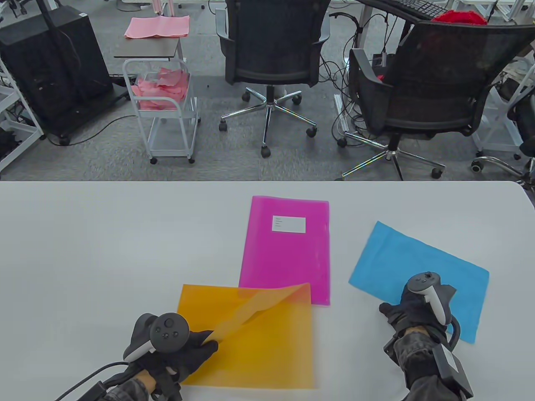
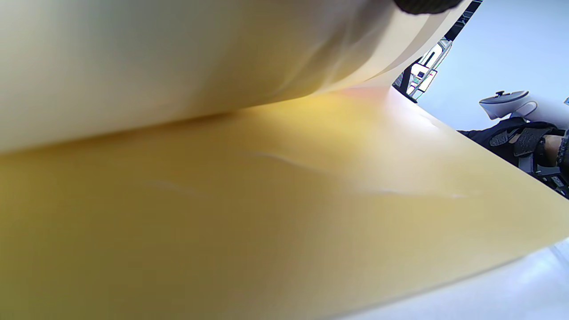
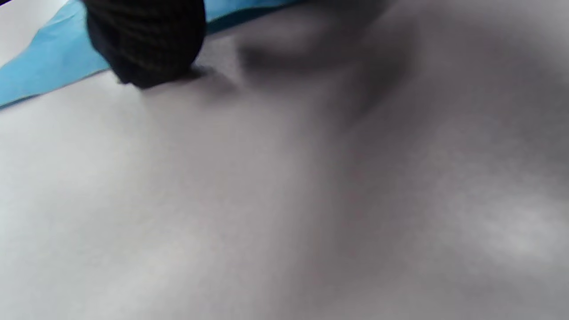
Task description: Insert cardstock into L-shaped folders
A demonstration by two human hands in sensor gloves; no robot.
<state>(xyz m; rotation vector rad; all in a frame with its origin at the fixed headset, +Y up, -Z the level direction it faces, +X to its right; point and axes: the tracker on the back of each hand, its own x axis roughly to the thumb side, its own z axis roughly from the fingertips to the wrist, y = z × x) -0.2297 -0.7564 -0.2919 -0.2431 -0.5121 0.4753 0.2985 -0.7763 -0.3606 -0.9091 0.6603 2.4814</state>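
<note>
Nearest to us on the white table (image 1: 83,250), our left hand (image 1: 175,342) pinches the top sheet of the orange L-shaped folder (image 1: 267,346) at its left edge and lifts it, so the translucent flap peels up in a diagonal fold toward the folder's far right corner. In the left wrist view that raised sheet curves overhead and the lower sheet (image 2: 266,213) fills almost everything beneath it.

To the right of the orange folder, well apart from it, our right hand (image 1: 418,305) rests at the near left edge of the blue cardstock (image 1: 418,267), which lies flat and slanted on the table. In the right wrist view one gloved fingertip (image 3: 142,40) touches the tabletop just beside the blue edge (image 3: 40,71); we cannot tell whether the other fingers are curled or straight, or whether they grip the sheet.

Beyond the orange folder lies a magenta folder (image 1: 286,250) with a white label (image 1: 288,224); the orange flap's tip overlaps its near edge.

Past the table's far edge the floor is grey carpet. Beyond the magenta folder stand two black mesh office chairs (image 1: 271,50) (image 1: 439,83) on chrome bases, with loose cables between them. Farther left is a white wire trolley (image 1: 167,108) holding pink sheets (image 1: 161,87), more pink sheets (image 1: 158,26) on its top, and a black cabinet (image 1: 50,62) beside it.
</note>
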